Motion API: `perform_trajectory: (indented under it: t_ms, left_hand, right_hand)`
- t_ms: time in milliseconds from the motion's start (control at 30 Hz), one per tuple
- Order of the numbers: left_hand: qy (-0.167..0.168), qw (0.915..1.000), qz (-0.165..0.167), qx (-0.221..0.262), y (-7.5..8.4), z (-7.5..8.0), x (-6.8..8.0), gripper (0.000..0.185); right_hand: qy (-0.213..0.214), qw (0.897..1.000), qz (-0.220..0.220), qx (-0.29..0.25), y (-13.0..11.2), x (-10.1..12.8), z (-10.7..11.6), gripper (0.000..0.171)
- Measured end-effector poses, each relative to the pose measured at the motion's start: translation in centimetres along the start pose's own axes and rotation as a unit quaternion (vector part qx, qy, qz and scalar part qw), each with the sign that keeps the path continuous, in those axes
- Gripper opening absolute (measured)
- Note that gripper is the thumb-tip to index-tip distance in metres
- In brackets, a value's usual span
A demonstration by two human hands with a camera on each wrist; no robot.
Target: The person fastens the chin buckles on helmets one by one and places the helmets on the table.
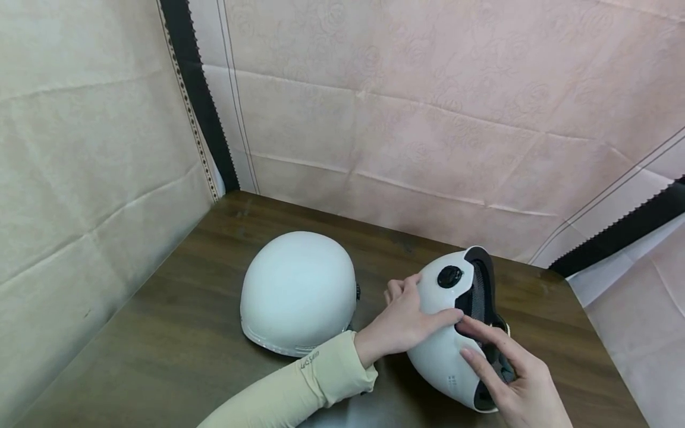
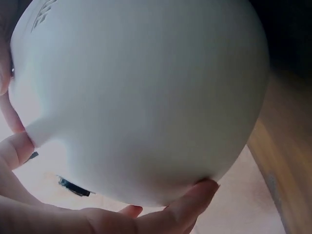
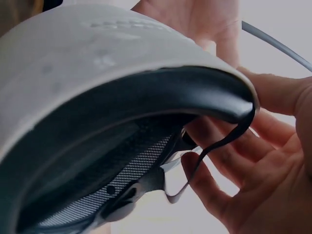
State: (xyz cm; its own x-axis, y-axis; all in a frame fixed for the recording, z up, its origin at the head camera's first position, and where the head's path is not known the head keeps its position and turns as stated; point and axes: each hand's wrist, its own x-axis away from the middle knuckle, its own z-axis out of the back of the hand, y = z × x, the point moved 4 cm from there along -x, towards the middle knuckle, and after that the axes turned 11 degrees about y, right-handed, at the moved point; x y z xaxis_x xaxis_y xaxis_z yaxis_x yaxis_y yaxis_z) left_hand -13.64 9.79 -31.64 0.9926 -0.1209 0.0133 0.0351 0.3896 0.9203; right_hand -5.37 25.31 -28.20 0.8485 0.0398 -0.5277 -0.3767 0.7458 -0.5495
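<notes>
A white helmet [image 1: 436, 356] lies tipped on its side at the right of the table, its dark padded opening turned to the right. On its shell sits a round black knob [image 1: 449, 276]. My left hand [image 1: 407, 321] grips the shell, thumb reaching to the edge of the opening and fingers spread over the crown. With the thumb outside and several fingers inside, my right hand [image 1: 521, 374] holds the helmet's rim. Inside, the right wrist view shows mesh lining [image 3: 105, 195] and a thin dark strap [image 3: 222, 145] near those fingers.
A second white helmet [image 1: 297, 285] stands crown up to the left, close to my left forearm. Both are on a brown wooden table [image 1: 176, 333]. Pale cloth walls [image 1: 401, 119] with dark borders enclose the table at the back and sides.
</notes>
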Motion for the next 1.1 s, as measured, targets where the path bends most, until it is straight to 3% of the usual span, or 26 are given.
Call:
perform_trajectory:
  t_ms: [333,433,600,767,933,1000,1100]
  left_hand:
    - [0.006,0.9995,0.018,0.026,-0.6,-0.1,-0.3,0.082]
    - [0.004,0.9989,0.025,0.04,-0.8,0.0,-0.4,0.075]
    - [0.009,0.9974,0.043,0.056,-1.3,0.1,-0.6,0.069]
    - [0.011,0.9948,0.058,0.083,-1.5,0.1,-0.7,0.068]
    - [0.01,0.9934,0.061,0.097,-1.6,0.3,-0.8,0.066]
    - [0.01,0.9933,0.062,0.097,-1.6,0.3,-0.8,0.066]
    - [0.011,0.9928,0.064,0.1,-1.7,0.4,-0.8,0.065]
  right_hand:
    - [-0.022,0.997,0.062,-0.038,0.0,0.1,-0.6,0.052]
    - [-0.017,0.997,0.061,-0.042,0.2,0.1,-0.4,0.053]
    - [-0.001,1.0,0.01,-0.017,1.0,0.1,0.5,0.05]
    - [0.026,0.996,-0.071,0.041,2.9,0.0,1.2,0.046]
    - [0.053,0.982,-0.161,0.082,7.2,-0.2,2.1,0.047]
    - [0.043,0.975,-0.201,0.087,9.4,0.0,2.3,0.051]
    - [-0.009,0.956,-0.281,0.082,12.1,0.3,2.2,0.065]
